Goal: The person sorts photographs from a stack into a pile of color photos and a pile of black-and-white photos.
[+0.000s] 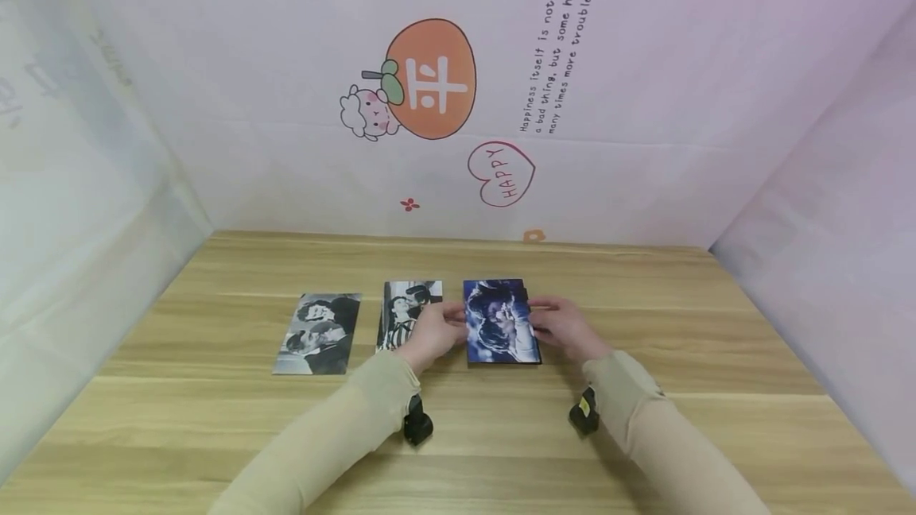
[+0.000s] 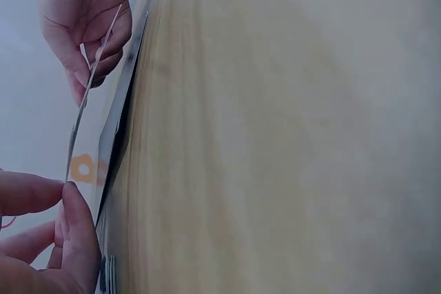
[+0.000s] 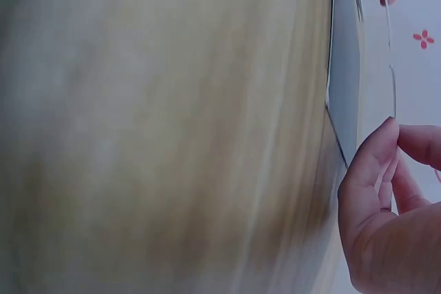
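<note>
Left grip (image 1: 433,332) and right grip (image 1: 564,326) pinch opposite side edges of a blue photo (image 1: 498,320), which I hold just above a dark flat piece (image 2: 122,125), slightly right of midway between the left and right edges of the surface (image 1: 494,459) and nearer its far edge. A black-and-white photo (image 1: 320,334) lies closest to the left edge. Between them lies a monochrome photo (image 1: 404,308), partly hidden by my left grip. Past the far edge, a printed white backdrop (image 1: 286,149) rises.
</note>
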`<state>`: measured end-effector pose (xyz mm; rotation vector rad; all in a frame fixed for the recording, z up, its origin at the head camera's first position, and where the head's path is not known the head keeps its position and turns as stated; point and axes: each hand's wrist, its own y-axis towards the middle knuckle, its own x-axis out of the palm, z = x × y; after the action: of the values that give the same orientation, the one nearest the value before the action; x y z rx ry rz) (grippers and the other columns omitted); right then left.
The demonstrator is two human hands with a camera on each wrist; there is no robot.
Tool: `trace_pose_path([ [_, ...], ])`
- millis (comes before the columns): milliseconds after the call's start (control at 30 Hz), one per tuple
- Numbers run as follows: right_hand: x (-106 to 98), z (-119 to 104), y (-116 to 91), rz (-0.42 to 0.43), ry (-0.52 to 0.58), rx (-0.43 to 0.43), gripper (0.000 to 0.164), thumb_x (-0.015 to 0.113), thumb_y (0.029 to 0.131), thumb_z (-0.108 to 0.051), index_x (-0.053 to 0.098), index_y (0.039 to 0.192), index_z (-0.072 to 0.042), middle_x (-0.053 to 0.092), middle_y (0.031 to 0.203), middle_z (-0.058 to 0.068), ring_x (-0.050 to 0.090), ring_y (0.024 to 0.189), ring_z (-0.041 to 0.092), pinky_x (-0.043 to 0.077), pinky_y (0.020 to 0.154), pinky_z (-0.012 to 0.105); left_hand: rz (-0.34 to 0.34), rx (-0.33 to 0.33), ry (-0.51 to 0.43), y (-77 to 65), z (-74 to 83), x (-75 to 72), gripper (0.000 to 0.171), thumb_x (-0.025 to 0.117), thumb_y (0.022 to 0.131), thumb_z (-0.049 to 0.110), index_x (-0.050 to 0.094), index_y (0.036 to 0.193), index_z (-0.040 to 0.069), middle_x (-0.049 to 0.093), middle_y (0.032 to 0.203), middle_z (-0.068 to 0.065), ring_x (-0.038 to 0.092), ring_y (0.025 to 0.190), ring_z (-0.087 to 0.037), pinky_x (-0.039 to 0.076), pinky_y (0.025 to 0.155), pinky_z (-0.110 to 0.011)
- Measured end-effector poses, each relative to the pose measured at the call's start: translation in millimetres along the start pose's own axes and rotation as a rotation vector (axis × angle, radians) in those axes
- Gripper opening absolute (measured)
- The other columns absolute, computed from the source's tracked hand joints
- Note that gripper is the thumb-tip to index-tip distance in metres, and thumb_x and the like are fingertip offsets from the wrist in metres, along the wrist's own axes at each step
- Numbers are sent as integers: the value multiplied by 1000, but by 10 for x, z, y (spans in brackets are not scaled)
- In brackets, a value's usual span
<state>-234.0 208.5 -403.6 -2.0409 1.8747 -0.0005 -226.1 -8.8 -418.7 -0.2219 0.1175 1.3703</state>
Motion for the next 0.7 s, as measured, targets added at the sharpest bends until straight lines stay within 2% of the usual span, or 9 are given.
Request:
trace_pose_path([
  [300,-50,24,33,1,3,0,42,53,88,4,46,129,13,59,111,19,57,77,7,55,73,22,-22,-21,25,51,13,63,49,54,79,-13,50,128,-12,60,117,-25,63,99,-28,57,80,-29],
  [533,-49,33,76,32,-83,25,40,53,88,3,50,127,10,58,117,24,59,83,12,57,82,32,-46,-13,113,70,37,68,55,56,74,-11,49,129,-12,62,116,-25,63,103,-30,57,79,-28],
  [700,-61,30,73,48,-106,31,38,53,88,4,51,125,11,59,116,25,59,81,12,58,79,30,-65,1,129,64,46,72,59,55,74,-10,46,133,-11,60,121,-26,61,107,-32,56,82,-30],
])
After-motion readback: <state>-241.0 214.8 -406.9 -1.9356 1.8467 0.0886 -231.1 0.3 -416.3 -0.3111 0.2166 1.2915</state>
